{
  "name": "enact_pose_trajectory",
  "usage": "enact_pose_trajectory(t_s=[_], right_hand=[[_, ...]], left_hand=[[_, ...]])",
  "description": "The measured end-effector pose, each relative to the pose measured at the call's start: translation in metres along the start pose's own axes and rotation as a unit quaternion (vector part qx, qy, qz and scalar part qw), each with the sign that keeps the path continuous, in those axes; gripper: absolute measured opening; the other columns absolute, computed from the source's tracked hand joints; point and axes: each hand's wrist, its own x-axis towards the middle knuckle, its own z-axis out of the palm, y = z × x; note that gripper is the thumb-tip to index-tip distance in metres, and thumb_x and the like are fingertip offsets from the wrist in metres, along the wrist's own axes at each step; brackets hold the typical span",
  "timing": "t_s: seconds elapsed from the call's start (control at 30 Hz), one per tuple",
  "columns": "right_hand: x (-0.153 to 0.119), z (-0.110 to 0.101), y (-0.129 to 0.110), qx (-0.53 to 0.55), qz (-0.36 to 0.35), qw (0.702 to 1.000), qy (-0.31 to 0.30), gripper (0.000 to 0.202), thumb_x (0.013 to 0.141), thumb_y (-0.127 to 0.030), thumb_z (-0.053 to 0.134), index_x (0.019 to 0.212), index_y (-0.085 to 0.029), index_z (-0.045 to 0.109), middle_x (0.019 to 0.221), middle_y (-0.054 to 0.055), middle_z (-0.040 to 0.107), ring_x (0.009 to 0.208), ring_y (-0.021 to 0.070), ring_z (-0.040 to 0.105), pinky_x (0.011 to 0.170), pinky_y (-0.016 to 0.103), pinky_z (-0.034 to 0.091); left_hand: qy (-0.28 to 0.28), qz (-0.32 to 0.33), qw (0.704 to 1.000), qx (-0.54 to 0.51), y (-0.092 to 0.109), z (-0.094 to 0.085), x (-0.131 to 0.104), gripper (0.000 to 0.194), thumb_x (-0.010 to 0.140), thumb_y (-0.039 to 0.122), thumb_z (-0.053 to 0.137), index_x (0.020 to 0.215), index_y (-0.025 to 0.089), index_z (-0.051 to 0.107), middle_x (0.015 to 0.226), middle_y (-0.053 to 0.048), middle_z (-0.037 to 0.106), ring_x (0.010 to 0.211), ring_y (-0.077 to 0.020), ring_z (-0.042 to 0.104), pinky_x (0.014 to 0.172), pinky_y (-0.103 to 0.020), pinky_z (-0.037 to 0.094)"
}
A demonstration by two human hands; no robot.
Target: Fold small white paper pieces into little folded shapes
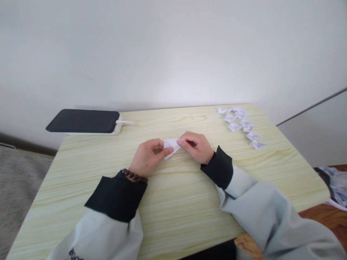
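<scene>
A small piece of folded white paper (170,143) is held between my two hands, just above the middle of the table. My left hand (150,154) pinches its left side, thumb lying across the front face. At the paper's right corner, the thumb and forefinger of my right hand (197,146) are closed on it. A diagonal crease crosses the paper, and the fingers behind it are partly hidden. Several small folded white paper pieces (247,127) with pointed ends lie at the table's back right, beyond my right hand.
The pale wood-grain table (187,202) stands against a white wall (173,54). At its back left a black phone (84,121) rests on a white block, with a white cable (127,122) plugged in. Beyond the right edge, on the floor side, is a bag-like bin (334,184).
</scene>
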Motion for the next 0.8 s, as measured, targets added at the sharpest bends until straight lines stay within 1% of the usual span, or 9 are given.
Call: enact_pose_trajectory(t_s=[0.13, 0.23, 0.43, 0.53, 0.67, 0.73, 0.8], right_hand=[[0.0004, 0.0008, 0.0007, -0.006, 0.014, 1.000, 0.008, 0.025, 0.086, -0.032, 0.052, 0.068, -0.016, 0.058, 0.063, 0.000, 0.054, 0.055, 0.0082, 0.044, 0.052, 0.022, 0.034], [0.0004, 0.0010, 0.0007, -0.010, 0.013, 1.000, 0.007, 0.024, 0.085, -0.031, 0.054, 0.067, -0.015, 0.059, 0.063, 0.000, 0.055, 0.055, 0.0081, 0.044, 0.052, 0.022, 0.034], [0.0006, 0.0006, -0.0001, -0.014, -0.011, 1.000, -0.025, 0.024, 0.086, -0.029, 0.052, 0.068, -0.014, 0.060, 0.064, 0.000, 0.054, 0.055, 0.0073, 0.045, 0.052, 0.021, 0.034], [0.0007, 0.0008, 0.0004, -0.011, -0.012, 1.000, -0.026, 0.024, 0.086, -0.029, 0.053, 0.068, -0.014, 0.060, 0.064, 0.001, 0.054, 0.055, 0.0070, 0.045, 0.052, 0.020, 0.034], [0.0006, 0.0014, 0.0008, -0.005, 0.010, 1.000, -0.015, 0.024, 0.085, -0.030, 0.054, 0.068, -0.014, 0.058, 0.062, -0.001, 0.053, 0.053, 0.0066, 0.042, 0.051, 0.020, 0.032], [0.0005, 0.0013, 0.0004, -0.002, 0.018, 1.000, -0.018, 0.024, 0.085, -0.031, 0.054, 0.068, -0.014, 0.058, 0.062, -0.001, 0.053, 0.053, 0.0066, 0.041, 0.051, 0.020, 0.032], [0.0003, 0.0009, -0.0004, 0.003, 0.024, 0.999, -0.024, 0.024, 0.084, -0.031, 0.054, 0.068, -0.014, 0.058, 0.062, -0.001, 0.052, 0.053, 0.0065, 0.041, 0.051, 0.020, 0.032]], left_hand=[[-0.002, 0.024, 0.999, 0.028, -0.0009, 0.0013, -0.0004, 0.024, 0.076, 0.039, 0.058, 0.070, 0.017, 0.064, 0.070, -0.002, 0.068, 0.065, -0.0159, 0.062, 0.062, -0.026, 0.048], [0.008, 0.033, 0.998, 0.047, -0.0004, 0.0013, -0.0005, 0.023, 0.076, 0.039, 0.059, 0.071, 0.017, 0.065, 0.071, -0.002, 0.068, 0.065, -0.0151, 0.061, 0.060, -0.025, 0.046], [0.004, 0.025, 0.995, 0.100, -0.0009, -0.0005, -0.0009, 0.029, 0.076, 0.043, 0.056, 0.068, 0.016, 0.063, 0.064, -0.001, 0.063, 0.062, -0.0150, 0.056, 0.054, -0.024, 0.041], [0.005, 0.021, 0.996, 0.089, -0.0006, -0.0005, -0.0011, 0.030, 0.077, 0.043, 0.056, 0.066, 0.015, 0.062, 0.061, 0.000, 0.060, 0.060, -0.0138, 0.054, 0.053, -0.024, 0.039], [0.004, 0.025, 0.998, 0.057, 0.0006, -0.0002, -0.0007, 0.029, 0.077, 0.041, 0.055, 0.066, 0.015, 0.062, 0.063, 0.000, 0.061, 0.062, -0.0137, 0.056, 0.056, -0.023, 0.041], [0.004, 0.038, 0.998, 0.047, 0.0002, -0.0006, -0.0001, 0.028, 0.079, 0.041, 0.054, 0.071, 0.016, 0.064, 0.067, -0.001, 0.063, 0.064, -0.0141, 0.057, 0.059, -0.024, 0.042], [0.017, 0.052, 0.997, 0.046, -0.0021, -0.0013, 0.0007, 0.028, 0.080, 0.041, 0.054, 0.078, 0.016, 0.067, 0.072, -0.001, 0.065, 0.068, -0.0148, 0.057, 0.063, -0.025, 0.043]])
